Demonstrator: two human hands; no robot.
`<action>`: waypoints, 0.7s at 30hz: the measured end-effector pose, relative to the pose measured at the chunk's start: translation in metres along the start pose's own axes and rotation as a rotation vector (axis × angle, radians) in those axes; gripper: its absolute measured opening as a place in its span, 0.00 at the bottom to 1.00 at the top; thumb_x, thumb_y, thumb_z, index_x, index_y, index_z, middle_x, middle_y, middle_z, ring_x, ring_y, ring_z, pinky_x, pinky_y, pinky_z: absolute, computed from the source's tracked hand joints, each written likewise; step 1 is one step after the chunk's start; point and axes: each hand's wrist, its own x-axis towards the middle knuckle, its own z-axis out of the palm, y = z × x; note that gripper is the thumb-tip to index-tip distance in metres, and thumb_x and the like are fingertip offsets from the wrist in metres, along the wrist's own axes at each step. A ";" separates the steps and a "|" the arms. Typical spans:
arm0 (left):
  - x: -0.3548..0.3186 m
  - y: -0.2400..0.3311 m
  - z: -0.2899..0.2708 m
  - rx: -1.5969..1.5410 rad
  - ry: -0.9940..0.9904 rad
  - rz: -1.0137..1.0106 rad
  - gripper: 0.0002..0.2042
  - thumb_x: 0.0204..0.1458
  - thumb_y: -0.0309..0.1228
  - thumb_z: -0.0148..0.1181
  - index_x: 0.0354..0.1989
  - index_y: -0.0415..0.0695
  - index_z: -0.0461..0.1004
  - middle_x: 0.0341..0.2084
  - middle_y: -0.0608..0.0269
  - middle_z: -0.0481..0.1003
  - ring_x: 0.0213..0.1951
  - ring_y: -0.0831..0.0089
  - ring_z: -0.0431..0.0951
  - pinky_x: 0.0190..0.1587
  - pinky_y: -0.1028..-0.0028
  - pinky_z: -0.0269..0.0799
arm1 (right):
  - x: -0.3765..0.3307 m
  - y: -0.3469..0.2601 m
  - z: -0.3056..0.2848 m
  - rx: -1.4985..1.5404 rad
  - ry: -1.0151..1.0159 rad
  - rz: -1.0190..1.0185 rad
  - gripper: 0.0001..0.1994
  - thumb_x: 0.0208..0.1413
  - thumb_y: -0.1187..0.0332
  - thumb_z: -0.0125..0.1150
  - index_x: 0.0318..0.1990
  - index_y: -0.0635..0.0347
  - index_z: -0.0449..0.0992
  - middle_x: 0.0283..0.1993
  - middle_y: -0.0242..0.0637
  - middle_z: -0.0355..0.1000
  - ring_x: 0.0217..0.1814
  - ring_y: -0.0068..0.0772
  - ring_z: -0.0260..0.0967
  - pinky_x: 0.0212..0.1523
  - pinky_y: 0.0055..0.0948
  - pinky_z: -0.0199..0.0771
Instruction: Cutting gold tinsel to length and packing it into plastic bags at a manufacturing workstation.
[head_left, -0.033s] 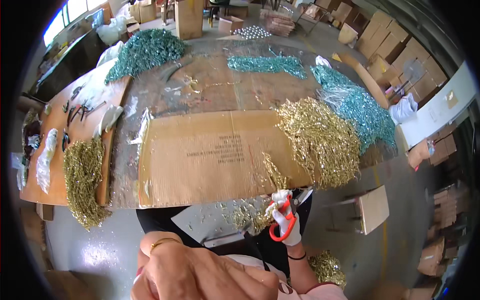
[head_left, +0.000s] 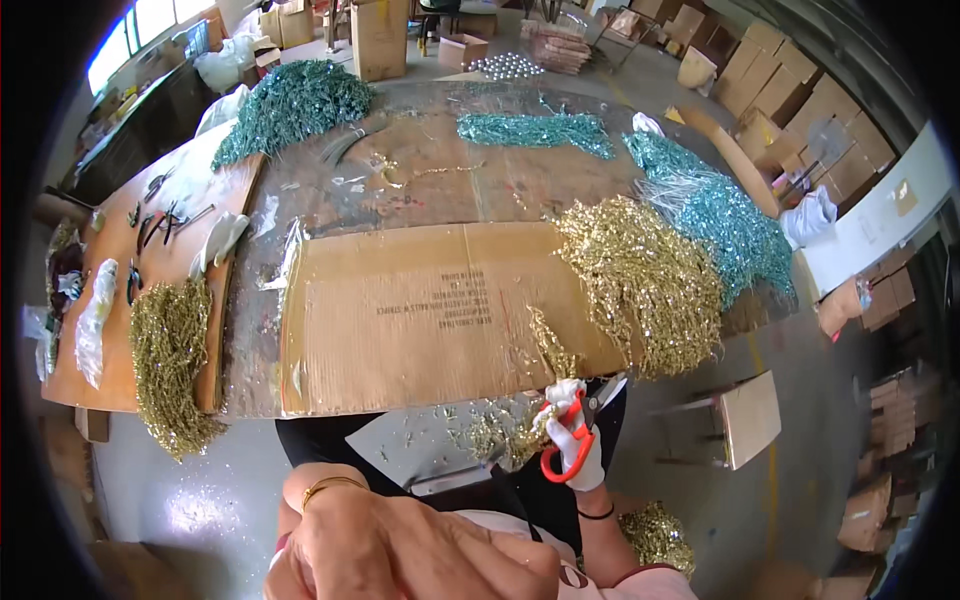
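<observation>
My bare left hand (head_left: 420, 535) is large and near at the bottom, a gold-coloured bangle (head_left: 330, 485) at its wrist. Its fingers are bent and pressed together; their tips, and anything in them, are hidden. At the table's near edge my right hand (head_left: 585, 465), in a white glove, grips red-handled scissors (head_left: 552, 462) whose blades point up and right. Just beyond the glove, a small gold tinsel sprig (head_left: 548, 345) lies on a flat cardboard sheet (head_left: 390, 340). A large gold tinsel heap (head_left: 650, 285) covers the sheet's right end. Gold clippings (head_left: 500, 430) lie below the edge.
Teal tinsel (head_left: 295, 110) is heaped at the far left, with a teal bundle (head_left: 535, 130) at the back and blue tinsel (head_left: 740, 230) at right. Pliers (head_left: 160, 222) and gold tinsel (head_left: 172, 360) lie on the left board. A stool (head_left: 750, 420) stands at right; cartons (head_left: 800, 100) beyond.
The whole view has shifted very slightly. Both hands and the scissors keep their places; nothing is visibly taken hold of or let go.
</observation>
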 end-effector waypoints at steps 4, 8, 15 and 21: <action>-0.004 -0.008 0.045 0.200 0.593 0.054 0.18 0.56 0.31 0.49 0.13 0.44 0.69 0.04 0.71 0.59 0.08 0.78 0.53 0.17 0.75 0.47 | 0.003 0.004 -0.020 -0.283 -0.064 0.135 0.15 0.51 0.79 0.52 0.48 0.62 0.63 0.46 0.28 0.60 0.49 0.19 0.57 0.53 0.21 0.56; 0.007 -0.007 0.052 0.255 0.681 0.029 0.22 0.60 0.30 0.39 0.10 0.45 0.60 0.03 0.71 0.53 0.06 0.79 0.46 0.13 0.75 0.43 | 0.004 0.009 -0.011 -0.273 -0.131 0.053 0.21 0.51 0.80 0.47 0.54 0.62 0.56 0.50 0.33 0.57 0.46 0.25 0.60 0.49 0.30 0.64; 0.009 -0.004 0.059 0.281 0.669 0.007 0.21 0.60 0.28 0.39 0.10 0.44 0.57 0.03 0.70 0.53 0.06 0.80 0.45 0.12 0.76 0.40 | 0.000 0.012 -0.020 -0.260 -0.025 0.090 0.12 0.51 0.77 0.53 0.44 0.64 0.67 0.42 0.29 0.66 0.46 0.21 0.62 0.49 0.22 0.61; 0.006 0.007 0.021 0.147 0.109 0.078 0.10 0.55 0.26 0.48 0.22 0.36 0.65 0.05 0.69 0.57 0.07 0.80 0.50 0.13 0.76 0.42 | 0.001 0.012 -0.008 -0.193 -0.032 0.042 0.14 0.51 0.78 0.52 0.47 0.64 0.66 0.43 0.29 0.64 0.46 0.21 0.62 0.50 0.23 0.60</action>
